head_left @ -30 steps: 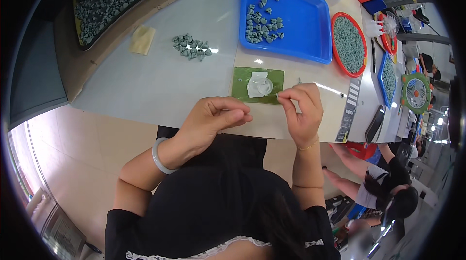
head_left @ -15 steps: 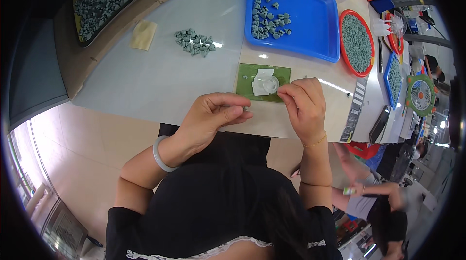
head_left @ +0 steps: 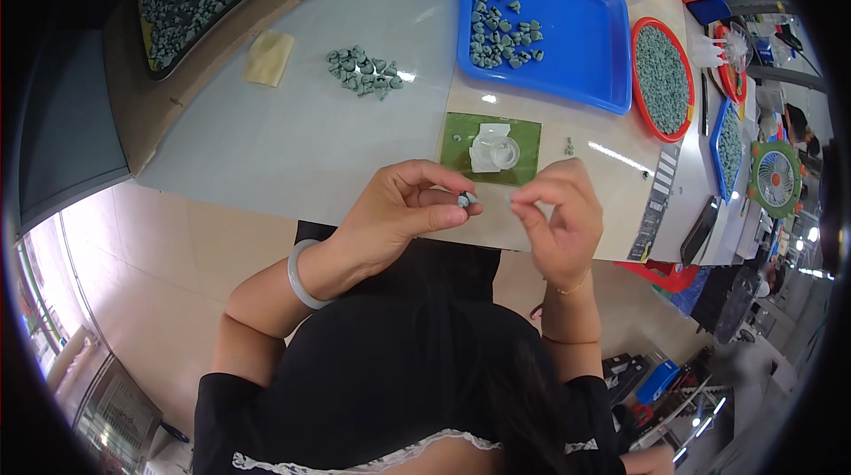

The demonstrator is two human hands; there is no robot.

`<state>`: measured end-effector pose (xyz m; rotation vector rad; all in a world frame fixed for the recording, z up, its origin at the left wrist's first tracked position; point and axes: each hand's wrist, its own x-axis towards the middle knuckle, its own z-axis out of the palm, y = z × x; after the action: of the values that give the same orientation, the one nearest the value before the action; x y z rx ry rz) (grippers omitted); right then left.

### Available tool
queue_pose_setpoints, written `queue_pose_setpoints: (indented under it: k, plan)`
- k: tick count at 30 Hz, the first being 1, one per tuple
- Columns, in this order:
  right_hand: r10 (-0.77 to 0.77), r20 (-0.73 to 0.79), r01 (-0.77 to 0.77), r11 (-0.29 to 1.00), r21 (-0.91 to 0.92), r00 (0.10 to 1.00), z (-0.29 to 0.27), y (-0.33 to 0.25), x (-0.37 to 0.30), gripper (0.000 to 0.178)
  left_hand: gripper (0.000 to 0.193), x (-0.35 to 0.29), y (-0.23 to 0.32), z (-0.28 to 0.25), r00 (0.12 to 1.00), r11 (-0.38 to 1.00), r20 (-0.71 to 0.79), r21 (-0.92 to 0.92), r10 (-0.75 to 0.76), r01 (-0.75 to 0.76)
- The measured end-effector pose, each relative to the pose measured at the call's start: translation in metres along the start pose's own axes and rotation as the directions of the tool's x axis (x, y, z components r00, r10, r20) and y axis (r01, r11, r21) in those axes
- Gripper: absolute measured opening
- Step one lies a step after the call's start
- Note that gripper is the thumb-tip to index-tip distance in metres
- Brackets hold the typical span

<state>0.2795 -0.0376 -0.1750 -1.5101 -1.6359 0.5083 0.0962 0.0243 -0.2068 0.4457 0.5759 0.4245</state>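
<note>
Between the thumb and fingers of my left hand (head_left: 394, 205) is a small grey-green moulded piece (head_left: 464, 199) with a dark spot. Facing it, a short gap away, my right hand (head_left: 565, 218) is closed in a pinch. Something tiny and pale shows at its fingertips, too small to name. Just beyond both hands lies a green mat (head_left: 456, 165). On it are a white paper piece (head_left: 483, 154) and a small clear round dish (head_left: 505, 153). A few tiny grey-green bits (head_left: 569, 146) sit right of the mat.
A blue tray (head_left: 576, 67) with several grey-green pieces stands beyond the mat. Left of it are a pile of similar pieces (head_left: 363, 73) and a beige cloth (head_left: 268, 58). To the right are a red-rimmed basket (head_left: 663, 76) full of small pieces, a black phone (head_left: 699, 229) and a green fan (head_left: 776, 179).
My right hand has come back from the clear dish toward my body. The piece in my left hand now shows more. The person at lower right has mostly left the view.
</note>
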Motion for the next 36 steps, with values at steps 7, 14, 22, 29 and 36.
queue_pose_setpoints:
  k: [7, 14, 22, 29, 36]
  plan:
    - [-0.09, -0.056, 0.093, 0.994, 0.052, 0.994, 0.016, -0.006, -0.007, 0.012, 0.023, 0.002, 0.0, 0.004, 1.0, 1.0, 0.015, 0.012, -0.012, 0.012]
    - [-0.191, -0.074, 0.186, 0.98, -0.075, 0.979, 0.022, -0.005, -0.01, 0.013, 0.024, 0.002, -0.004, 0.005, 1.0, 1.0, 0.013, -0.019, -0.001, 0.001]
    - [-0.333, -0.007, 0.328, 0.931, -0.16, 0.943, 0.012, -0.002, -0.014, 0.026, 0.018, -0.003, 0.002, 0.011, 1.0, 0.993, 0.025, 0.119, 0.006, -0.009]
    - [-0.129, -0.289, 0.189, 0.964, 0.189, 0.948, 0.002, 0.006, -0.031, 0.02, 0.017, 0.019, 0.037, 0.049, 0.99, 0.851, 0.056, 0.506, 0.126, -0.137]
    - [0.076, -0.436, 0.006, 0.983, 0.185, 0.897, -0.045, 0.033, -0.06, 0.021, 0.023, 0.093, 0.064, 0.085, 0.814, 0.319, 0.238, 0.834, 0.53, -0.451]
